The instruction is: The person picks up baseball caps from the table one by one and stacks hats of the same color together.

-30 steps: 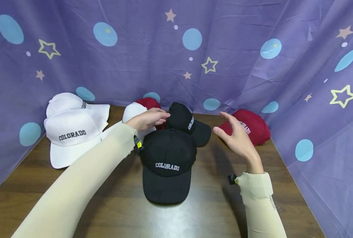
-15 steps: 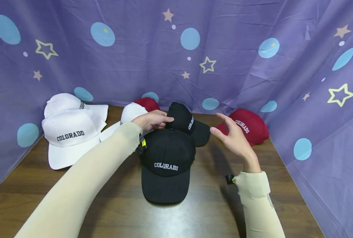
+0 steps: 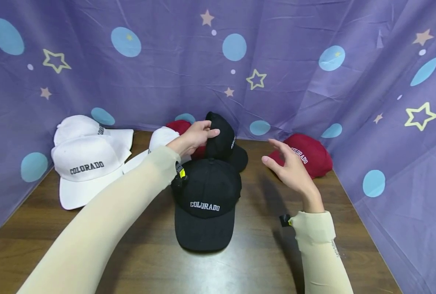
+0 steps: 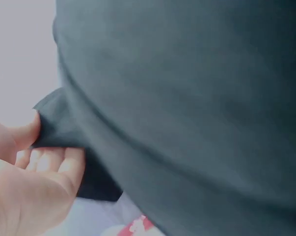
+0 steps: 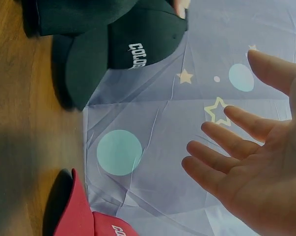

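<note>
My left hand [image 3: 194,136] pinches the back edge of the rear black cap [image 3: 221,136], thumb on one side and fingers on the other. In the left wrist view the thumb and fingers [image 4: 71,164] grip a piece of black cloth, while the front black cap [image 4: 187,98] fills most of the picture. That front cap, lettered COLORADO, lies on the table with its brim toward me. My right hand [image 3: 291,169] hovers with fingers spread and holds nothing, just left of a red cap [image 3: 311,155]. The right wrist view shows the rear cap's lettered side [image 5: 143,44].
Two white caps [image 3: 87,157] stand overlapped at the left of the wooden table [image 3: 148,261]. Another white cap [image 3: 163,138] and a second red cap [image 3: 179,125] sit behind my left wrist, partly hidden. A purple patterned curtain [image 3: 188,81] encloses the back and sides.
My left hand has moved right onto the rear black cap and taken hold of it. That cap has risen and shifted slightly left, its back tipped up. The right hand stays nearly still.
</note>
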Available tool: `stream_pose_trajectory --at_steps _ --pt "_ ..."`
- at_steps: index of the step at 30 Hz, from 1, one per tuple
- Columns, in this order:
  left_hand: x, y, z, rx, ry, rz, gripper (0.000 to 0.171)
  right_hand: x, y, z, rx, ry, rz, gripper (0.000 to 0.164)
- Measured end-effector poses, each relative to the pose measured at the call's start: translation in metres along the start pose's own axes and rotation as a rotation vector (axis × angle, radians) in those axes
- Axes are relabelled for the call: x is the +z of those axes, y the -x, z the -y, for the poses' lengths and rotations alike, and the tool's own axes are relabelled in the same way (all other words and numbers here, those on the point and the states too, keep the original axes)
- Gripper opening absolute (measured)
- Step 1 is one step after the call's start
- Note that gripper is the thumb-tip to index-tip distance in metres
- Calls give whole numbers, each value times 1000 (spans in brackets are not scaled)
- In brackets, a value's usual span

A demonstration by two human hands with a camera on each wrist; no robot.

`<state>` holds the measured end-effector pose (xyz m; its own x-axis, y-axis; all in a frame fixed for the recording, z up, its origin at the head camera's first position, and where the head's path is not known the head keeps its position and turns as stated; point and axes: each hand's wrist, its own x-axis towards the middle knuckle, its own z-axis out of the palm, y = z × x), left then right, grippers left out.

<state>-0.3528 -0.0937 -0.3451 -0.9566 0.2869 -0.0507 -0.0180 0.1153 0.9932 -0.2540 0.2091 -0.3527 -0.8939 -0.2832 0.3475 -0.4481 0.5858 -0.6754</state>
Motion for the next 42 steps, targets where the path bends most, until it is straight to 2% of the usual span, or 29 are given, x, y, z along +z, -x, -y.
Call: stream_pose_trajectory --at_steps 3,5,7,9,15,19,23,28,34,37,42 --pt "4 -1 -9 107 -19 -62 15 -2 0 1 4 -8 0 63" --pt "6 -1 -16 159 7 -91 14 -3 0 1 4 -10 -1 63" --pt "7 1 -24 191 52 -97 14 -3 0 1 2 -14 -1 63" --pt "7 4 -33 211 98 -74 16 -4 0 1 8 -17 -1 63" --pt "7 25 -55 262 161 42 26 -11 2 5 23 -58 -24 53" --pt "6 42 -66 277 182 149 30 -18 6 23 13 -127 -40 47" --pt "6 60 -72 263 167 269 31 -23 11 42 10 -156 -39 46" --pt "6 81 -74 250 149 408 31 -23 12 49 0 -164 -26 46" --pt "9 99 -71 297 107 590 27 -22 12 50 -51 -226 55 47" --pt "10 105 -67 328 54 651 24 -21 12 53 -103 -275 112 50" --pt "8 114 -59 341 -6 725 20 -15 10 50 -223 -361 222 56"
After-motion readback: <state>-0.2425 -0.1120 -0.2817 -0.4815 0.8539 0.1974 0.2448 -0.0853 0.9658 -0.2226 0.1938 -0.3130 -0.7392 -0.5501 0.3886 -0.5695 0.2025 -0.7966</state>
